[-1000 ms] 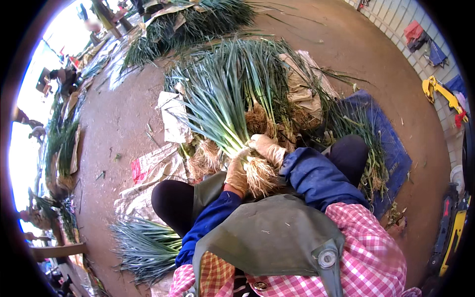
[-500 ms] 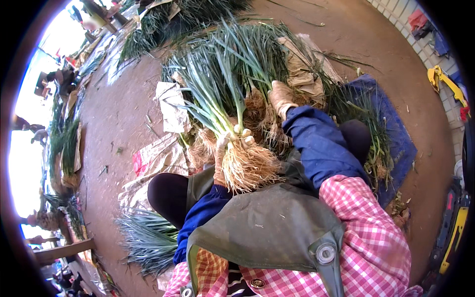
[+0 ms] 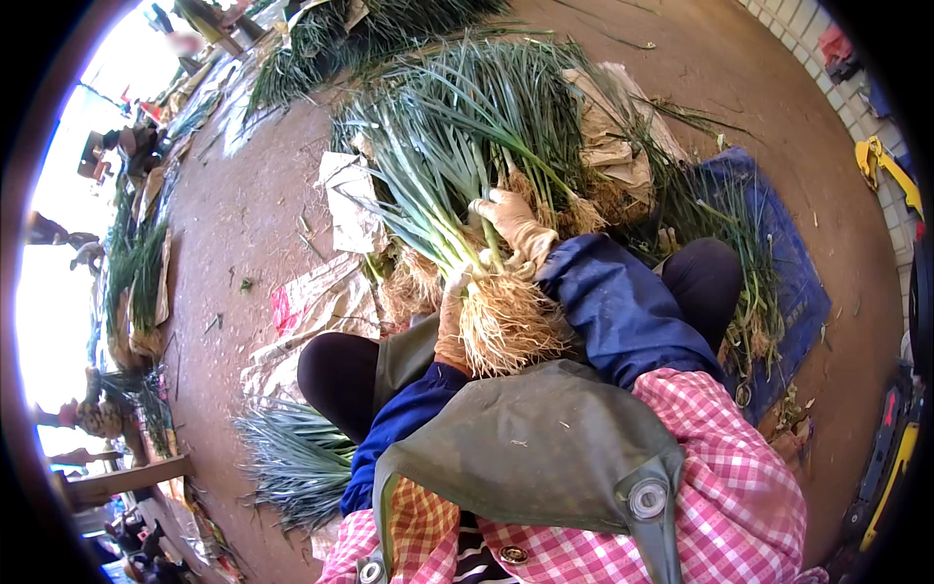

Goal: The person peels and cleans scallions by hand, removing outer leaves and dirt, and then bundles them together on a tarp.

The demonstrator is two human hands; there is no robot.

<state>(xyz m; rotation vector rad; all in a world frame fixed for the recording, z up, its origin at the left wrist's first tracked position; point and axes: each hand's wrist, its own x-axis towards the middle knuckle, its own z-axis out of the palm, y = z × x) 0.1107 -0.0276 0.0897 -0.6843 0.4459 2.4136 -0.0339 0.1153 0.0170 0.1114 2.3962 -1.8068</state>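
Two gloved hands: the left hand (image 3: 450,316) and the right hand (image 3: 516,226) come together at one bunch of green stalks (image 3: 440,232).
Left hand: it grasps the bunch from the left, close to the white bulb ends (image 3: 486,261).
Right hand: it is to the right and somewhat farther, the fingers curled against the stalks; whether they pinch one, I cannot tell.
Bunch's long axis: from the bushy roots (image 3: 514,326), near and right, to the leaves, far and left.
Pile of stalks (image 3: 506,88): just beyond the bunch; the right hand is nearer to it.
Rooted stalk (image 3: 555,177): slanting beyond the right hand, its root end toward near right.
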